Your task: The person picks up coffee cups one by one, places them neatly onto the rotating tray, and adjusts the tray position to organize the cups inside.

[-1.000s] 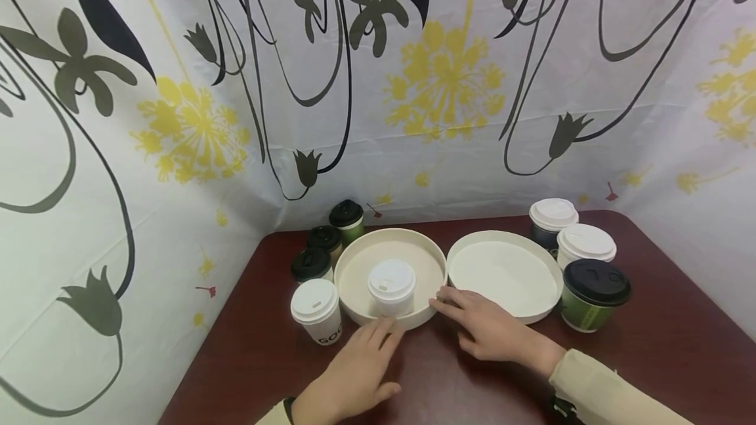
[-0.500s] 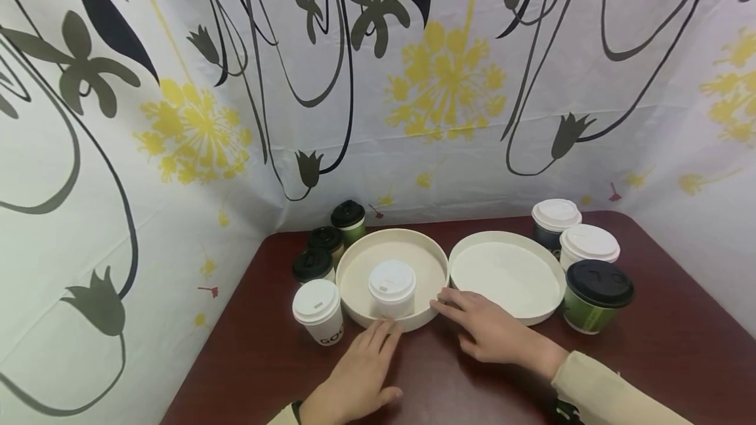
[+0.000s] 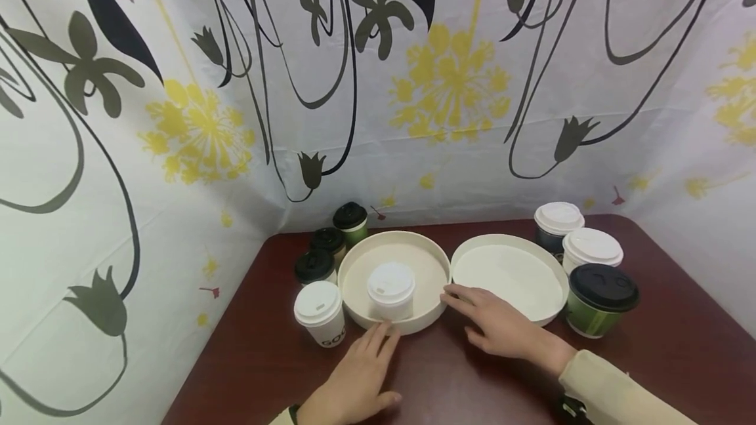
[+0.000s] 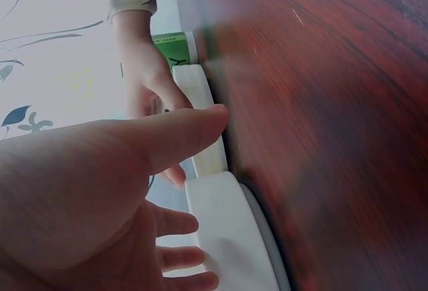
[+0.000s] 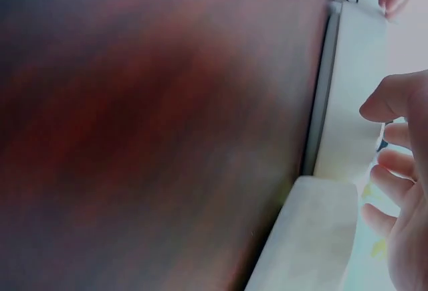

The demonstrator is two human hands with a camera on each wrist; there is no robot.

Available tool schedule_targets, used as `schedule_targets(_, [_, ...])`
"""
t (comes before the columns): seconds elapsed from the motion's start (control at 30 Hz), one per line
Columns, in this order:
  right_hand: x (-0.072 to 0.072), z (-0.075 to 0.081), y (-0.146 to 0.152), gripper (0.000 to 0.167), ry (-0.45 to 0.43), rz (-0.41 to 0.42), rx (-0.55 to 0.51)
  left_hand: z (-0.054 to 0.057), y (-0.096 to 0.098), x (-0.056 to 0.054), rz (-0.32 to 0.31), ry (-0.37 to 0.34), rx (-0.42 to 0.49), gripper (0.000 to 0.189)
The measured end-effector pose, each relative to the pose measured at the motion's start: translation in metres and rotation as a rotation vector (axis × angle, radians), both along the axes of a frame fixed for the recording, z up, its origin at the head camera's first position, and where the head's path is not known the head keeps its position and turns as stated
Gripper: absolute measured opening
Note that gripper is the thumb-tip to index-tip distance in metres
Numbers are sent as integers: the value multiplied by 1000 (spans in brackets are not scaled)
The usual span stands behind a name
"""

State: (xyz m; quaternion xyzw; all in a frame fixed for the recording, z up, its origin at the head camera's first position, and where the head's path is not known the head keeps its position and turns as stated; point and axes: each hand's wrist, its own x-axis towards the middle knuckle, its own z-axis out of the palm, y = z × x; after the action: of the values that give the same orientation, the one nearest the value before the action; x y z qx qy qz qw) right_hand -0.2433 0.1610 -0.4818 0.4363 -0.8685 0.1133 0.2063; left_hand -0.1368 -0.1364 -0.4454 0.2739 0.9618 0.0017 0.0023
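Note:
Two round, shallow cream trays stand side by side: the left tray point(image 3: 356, 261) and the right tray point(image 3: 508, 274). Inside the left tray, near its front, a white paper coffee cup point(image 3: 391, 288) with a white lid stands upright. My left hand point(image 3: 359, 372) has its fingers extended, fingertips right at the left tray's front wall point(image 4: 234, 231). Near where the trays meet, my right hand point(image 3: 493, 323) lies with loose fingers, fingertips close to the left tray's right rim. Neither hand grips anything. In the right wrist view, the thumb point(image 5: 384, 100) overlaps the left tray's wall.
Left of the trays, a white-lidded cup point(image 3: 320, 312) and several black-lidded cups point(image 3: 315, 266) form a row. On the right stand a green cup point(image 3: 599, 300) with a black lid and two white-lidded cups point(image 3: 592, 248). Patterned cloth point(image 3: 413, 84) hangs behind the dark red table point(image 3: 449, 379).
My right hand has shifted slightly to the right, away from the left tray's front rim. The left hand stays at the tray's front. The head view has moved a little.

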Motion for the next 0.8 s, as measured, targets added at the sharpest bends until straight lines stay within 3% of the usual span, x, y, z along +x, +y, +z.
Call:
schedule_targets(0.47, [-4,2,2,66,-35,28,12,4,-5,2,77,-73,13,92])
schedule_targets(0.6, [-4,3,0,66,-1,38,9,4,-1,3,75,-33,-9,92])
schedule_targets(0.8, [1,4,-2,66,12,30,20,3,9,3,-13,78,-30,88])
